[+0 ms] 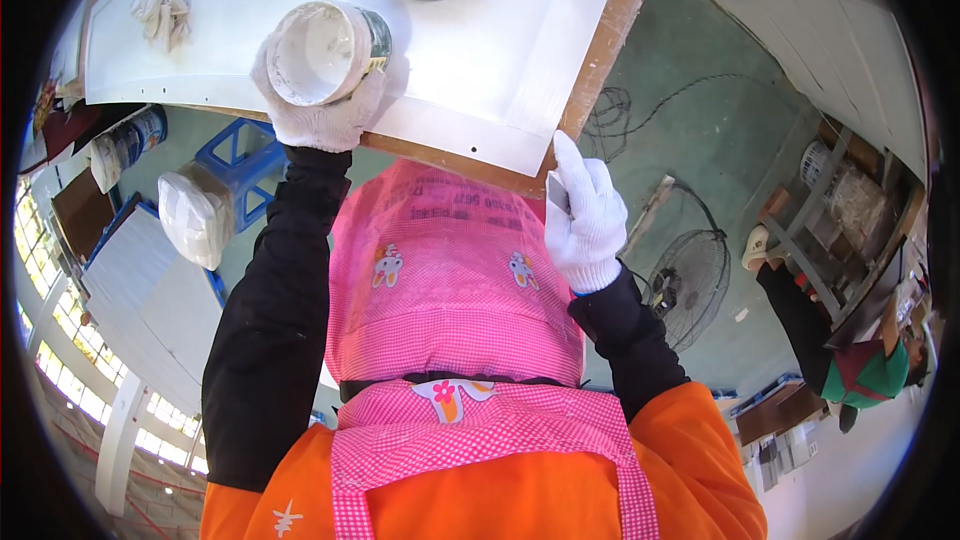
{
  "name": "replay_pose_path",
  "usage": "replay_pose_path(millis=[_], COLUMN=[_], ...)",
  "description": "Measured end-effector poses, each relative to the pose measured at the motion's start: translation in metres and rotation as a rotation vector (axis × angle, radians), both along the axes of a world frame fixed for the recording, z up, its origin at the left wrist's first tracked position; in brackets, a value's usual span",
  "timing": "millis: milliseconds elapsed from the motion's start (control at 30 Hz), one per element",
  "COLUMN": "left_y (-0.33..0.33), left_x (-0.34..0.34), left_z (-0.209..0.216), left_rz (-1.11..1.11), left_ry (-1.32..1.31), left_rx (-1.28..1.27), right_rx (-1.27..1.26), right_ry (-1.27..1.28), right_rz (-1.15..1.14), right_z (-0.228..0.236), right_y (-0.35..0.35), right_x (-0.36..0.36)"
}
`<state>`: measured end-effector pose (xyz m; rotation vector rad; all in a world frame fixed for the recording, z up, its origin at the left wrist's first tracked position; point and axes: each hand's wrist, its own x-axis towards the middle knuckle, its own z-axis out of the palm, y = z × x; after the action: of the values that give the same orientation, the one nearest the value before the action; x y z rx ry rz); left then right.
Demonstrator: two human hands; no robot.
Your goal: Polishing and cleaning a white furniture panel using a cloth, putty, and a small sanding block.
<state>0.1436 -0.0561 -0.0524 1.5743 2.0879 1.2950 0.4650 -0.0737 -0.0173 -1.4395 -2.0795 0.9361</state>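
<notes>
Indoors, a white panel (pixel 510 50) overhangs green floor (pixel 665 90).

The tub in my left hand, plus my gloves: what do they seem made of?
Tub: likely plastic, smooth under white smears, judging by its rounded, molded-looking rim. Gloves: apparently knitted cotton or a blend, matte, judging by the fabric texture and snug cuffs.

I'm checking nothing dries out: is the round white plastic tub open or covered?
Open: the round white plastic tub held in the white-gloved left hand shows its pale-smeared inside through an uncovered mouth.
</notes>
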Motion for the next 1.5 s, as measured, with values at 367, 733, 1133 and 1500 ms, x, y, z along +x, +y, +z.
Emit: replay_pose_path(millis=[367, 733, 1133, 1500], left_y=[0.004, 0.007, 0.004, 0.003], left_x=[0.006, 0.011, 0.01, 0.009], left_z=[0.008, 0.009, 0.017, 0.009], left_rz=[-0.036, -0.057, -0.09, -0.103], left_ry=[0.025, -0.029, 0.016, -0.01], left_rx=[0.027, 0.121, -0.006, 0.053], right_rx=[-0.147, 0.076, 0.234, 0.124], right_ry=[0.096, -0.026, -0.276, -0.319], right_rz=[-0.062, 0.049, 0.272, 0.31], right_z=[0.007, -0.003, 0.01, 0.011], right_y=[0.005, 0.025, 0.043, 0.039], right_x=[0.014, 0.008, 0.011, 0.005])
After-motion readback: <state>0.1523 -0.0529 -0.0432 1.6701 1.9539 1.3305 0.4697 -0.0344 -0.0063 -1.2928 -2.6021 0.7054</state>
